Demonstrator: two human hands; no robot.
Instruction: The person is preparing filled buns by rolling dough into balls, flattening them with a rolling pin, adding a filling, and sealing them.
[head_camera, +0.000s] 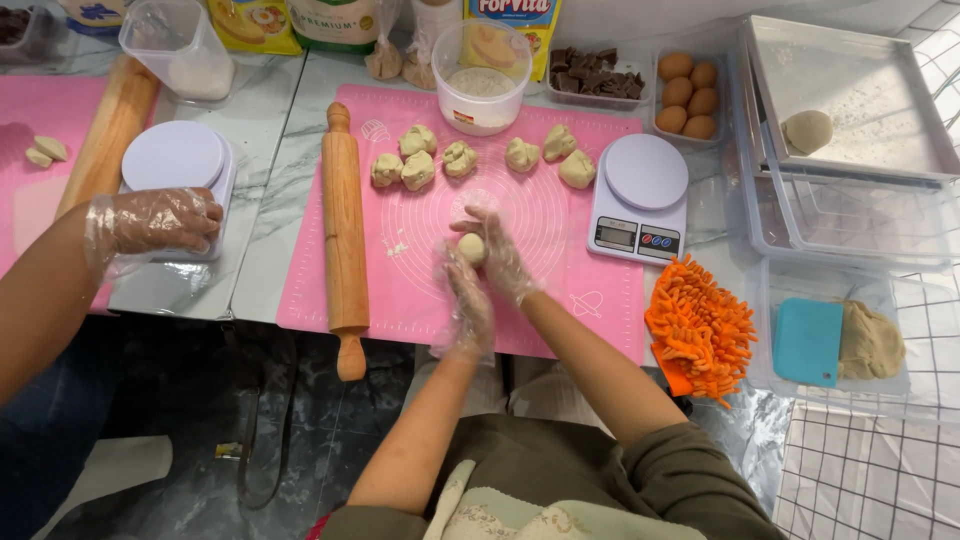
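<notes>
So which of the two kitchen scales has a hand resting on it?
The left scale, under another person's gloved hand; the right scale by the eggs is untouched.

- Pink mat (560, 310), printed with thin white circles.
- Pale cream dough ball (472, 248).
- Tan wooden rolling pin (344, 235).
- White scale (640, 200).
- Bright orange mitt (702, 325).
- Brown eggs (688, 95).
- Teal scraper (808, 341).
- White-grey marbled table (275, 190).

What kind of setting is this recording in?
Probably a home or small baking workspace: a pink silicone mat with dough pieces, a wooden rolling pin, and a kitchen scale. Both gloved hands roll a dough ball.
</notes>
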